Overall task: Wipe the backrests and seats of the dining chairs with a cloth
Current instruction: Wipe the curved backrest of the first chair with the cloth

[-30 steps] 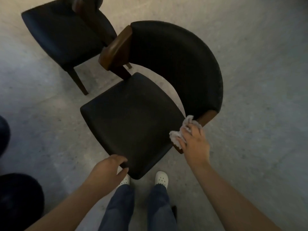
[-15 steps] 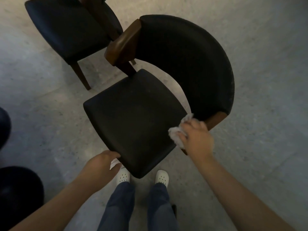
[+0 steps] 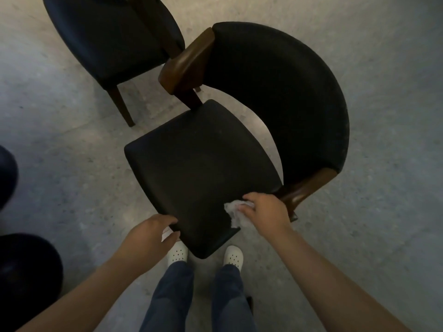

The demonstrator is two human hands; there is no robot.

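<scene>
A dining chair with a dark padded seat (image 3: pixel 196 168) and a curved dark backrest (image 3: pixel 287 99) on brown wooden ends stands right in front of me. My right hand (image 3: pixel 263 215) holds a crumpled white cloth (image 3: pixel 233 213) against the seat's near right edge, just below the wooden backrest end (image 3: pixel 304 190). My left hand (image 3: pixel 149 232) grips the seat's near left edge, fingers curled over the rim.
A second dark chair (image 3: pixel 107 37) stands at the upper left, close to the first chair's wooden end. Dark rounded shapes (image 3: pixel 26 276) sit at the left edge. My legs and white shoes (image 3: pixel 233 256) are under the seat's front corner. Grey concrete floor (image 3: pixel 383 236) surrounds everything.
My right hand with the cloth has moved from the wooden backrest end down and left onto the seat's edge. My left hand has stayed on the seat's near left edge.
</scene>
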